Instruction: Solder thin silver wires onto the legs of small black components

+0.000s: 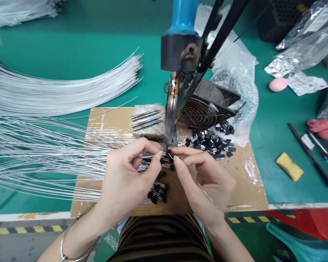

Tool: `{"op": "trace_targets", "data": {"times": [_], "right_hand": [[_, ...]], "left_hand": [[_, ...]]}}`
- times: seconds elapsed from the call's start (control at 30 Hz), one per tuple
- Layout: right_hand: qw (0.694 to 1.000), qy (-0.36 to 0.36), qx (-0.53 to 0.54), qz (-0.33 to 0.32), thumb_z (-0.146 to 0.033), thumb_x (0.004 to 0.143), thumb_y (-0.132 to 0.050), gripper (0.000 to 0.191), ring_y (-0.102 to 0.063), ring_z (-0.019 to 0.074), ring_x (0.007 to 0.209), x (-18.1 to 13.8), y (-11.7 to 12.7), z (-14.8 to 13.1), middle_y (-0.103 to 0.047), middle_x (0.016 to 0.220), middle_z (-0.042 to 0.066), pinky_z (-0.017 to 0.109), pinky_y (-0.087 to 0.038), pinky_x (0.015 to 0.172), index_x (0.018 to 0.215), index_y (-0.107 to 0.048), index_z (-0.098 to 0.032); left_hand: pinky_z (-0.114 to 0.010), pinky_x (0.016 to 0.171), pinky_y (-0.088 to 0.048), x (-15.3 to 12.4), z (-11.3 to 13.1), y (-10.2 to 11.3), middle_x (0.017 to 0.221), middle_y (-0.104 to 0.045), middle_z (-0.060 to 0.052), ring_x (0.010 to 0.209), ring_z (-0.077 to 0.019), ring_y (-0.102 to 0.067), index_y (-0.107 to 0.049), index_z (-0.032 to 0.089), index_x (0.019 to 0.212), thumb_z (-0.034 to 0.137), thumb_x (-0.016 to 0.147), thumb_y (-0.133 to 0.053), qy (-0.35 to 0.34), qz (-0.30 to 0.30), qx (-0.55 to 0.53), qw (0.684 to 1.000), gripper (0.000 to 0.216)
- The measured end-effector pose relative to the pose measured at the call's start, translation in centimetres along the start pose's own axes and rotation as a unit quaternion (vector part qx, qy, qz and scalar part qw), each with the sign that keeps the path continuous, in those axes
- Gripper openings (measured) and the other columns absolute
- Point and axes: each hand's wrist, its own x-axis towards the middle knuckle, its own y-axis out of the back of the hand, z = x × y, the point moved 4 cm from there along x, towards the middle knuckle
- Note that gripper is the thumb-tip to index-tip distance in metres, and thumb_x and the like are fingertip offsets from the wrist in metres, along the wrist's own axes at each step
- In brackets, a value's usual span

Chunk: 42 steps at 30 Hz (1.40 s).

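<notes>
My left hand (pixel 131 174) is closed, thumb and forefinger pinching the end of a thin white wire (pixel 146 157) just below the soldering iron's tip. My right hand (pixel 205 174) pinches a strand of solder wire (pixel 209 196), whose tail runs down across the palm. Its short free end points at the same spot. The soldering iron (pixel 171 123) hangs nearly upright in a stand, its lower end between my fingertips. Whatever small part sits at the joint is mostly hidden by my fingers. Under my left hand lie wires with black connectors (pixel 160 191) on their ends.
A pile of small black connectors (pixel 210 142) lies right of the iron, before a dark fan (pixel 207 109). Spare iron tips (pixel 146 120) rest on a wrapped block. Bundled white wires (pixel 57 94) spread leftward. Cardboard (pixel 246 182) covers the bench; a yellow sponge (pixel 289 166) lies right.
</notes>
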Motion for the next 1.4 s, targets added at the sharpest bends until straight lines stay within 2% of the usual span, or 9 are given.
{"op": "trace_targets", "data": {"times": [0.1,0.2,0.3,0.43,0.57,0.8,0.9,1.13,1.4], "right_hand": [[0.995,-0.019,-0.027,0.090,-0.015,0.096,-0.073,0.007,-0.075,0.0157,0.079,0.4,2.1,0.4,-0.078,0.088,0.000,0.030,-0.059,0.074,0.096,-0.072,-0.023],[0.977,-0.036,-0.018,0.209,-0.026,0.097,-0.073,0.013,-0.061,0.0128,0.060,0.7,6.3,1.4,-0.065,0.068,-0.002,0.030,-0.048,0.058,0.086,-0.076,-0.021],[0.961,-0.060,0.100,0.250,-0.044,0.097,-0.066,0.035,-0.067,0.0204,0.069,1.1,10.9,3.3,-0.070,0.071,0.009,0.040,-0.052,0.064,0.085,-0.086,-0.018],[0.949,-0.102,0.086,0.286,-0.052,0.088,-0.059,0.051,-0.076,0.0332,0.084,1.2,15.0,5.9,-0.081,0.089,0.023,0.056,-0.053,0.073,0.093,-0.090,-0.012],[0.947,-0.084,0.059,0.305,-0.055,0.087,-0.065,0.047,-0.071,0.0271,0.065,1.3,14.6,6.9,-0.078,0.074,0.018,0.051,-0.049,0.060,0.085,-0.090,-0.016],[0.939,-0.064,0.052,0.334,-0.045,0.092,-0.068,0.038,-0.068,0.0243,0.061,1.1,12.4,6.5,-0.077,0.076,0.016,0.044,-0.050,0.054,0.079,-0.088,-0.015],[0.936,-0.052,0.056,0.344,-0.043,0.092,-0.072,0.034,-0.068,0.0244,0.060,1.1,12.4,6.3,-0.078,0.077,0.015,0.044,-0.050,0.052,0.076,-0.087,-0.016],[0.949,-0.034,0.043,0.311,-0.042,0.086,-0.084,0.025,-0.069,0.0249,0.058,1.1,13.0,6.8,-0.079,0.079,0.015,0.047,-0.049,0.050,0.074,-0.087,-0.020],[0.952,-0.050,0.019,0.301,-0.042,0.089,-0.075,0.028,-0.068,0.0168,0.062,0.9,12.1,5.6,-0.078,0.079,0.006,0.032,-0.053,0.055,0.081,-0.083,-0.017]], "left_hand": [[-0.027,0.048,-0.037,-0.3,-0.2,0.7,0.087,-0.078,0.003,0.052,-0.0087,-0.047,-0.071,0.023,0.081,0.014,0.088,-0.071,-0.034,0.016,0.076,0.996,0.011],[-0.029,0.066,-0.049,-0.9,-0.7,1.5,0.091,-0.078,0.002,0.064,-0.0113,-0.059,-0.072,0.022,0.085,0.012,0.089,-0.072,-0.088,0.040,0.141,0.985,0.011],[-0.034,0.090,-0.054,-1.7,-1.7,2.2,0.100,-0.078,-0.002,0.095,-0.0187,-0.071,-0.076,0.023,0.097,0.011,0.090,-0.073,-0.113,0.050,0.150,0.981,0.014],[-0.040,0.095,-0.054,-2.0,-2.9,3.9,0.103,-0.077,-0.003,0.100,-0.0222,-0.071,-0.075,0.025,0.096,0.012,0.091,-0.074,-0.109,0.092,0.137,0.980,0.014],[-0.045,0.101,-0.051,0.9,-3.7,7.2,0.109,-0.075,-0.007,0.107,-0.0271,-0.068,-0.076,0.024,0.098,0.020,0.092,-0.075,-0.145,0.164,0.243,0.945,0.007],[-0.045,0.097,-0.048,12.0,-7.5,8.4,0.101,-0.070,-0.010,0.106,-0.0317,-0.062,-0.078,0.020,0.087,0.022,0.088,-0.076,-0.160,0.058,0.368,0.914,0.003],[-0.049,0.098,-0.046,14.5,-8.1,8.3,0.099,-0.068,-0.011,0.109,-0.0332,-0.061,-0.075,0.020,0.082,0.020,0.090,-0.072,-0.157,0.080,0.371,0.912,0.009],[-0.048,0.104,-0.044,16.3,-8.7,8.8,0.097,-0.068,-0.007,0.115,-0.0304,-0.058,-0.072,0.015,0.085,0.021,0.094,-0.070,-0.129,0.140,0.352,0.916,0.011],[-0.050,0.107,-0.048,15.3,-7.2,10.9,0.109,-0.074,-0.011,0.117,-0.0336,-0.062,-0.071,0.021,0.082,0.022,0.086,-0.076,-0.138,0.225,0.259,0.929,0.007]]}}
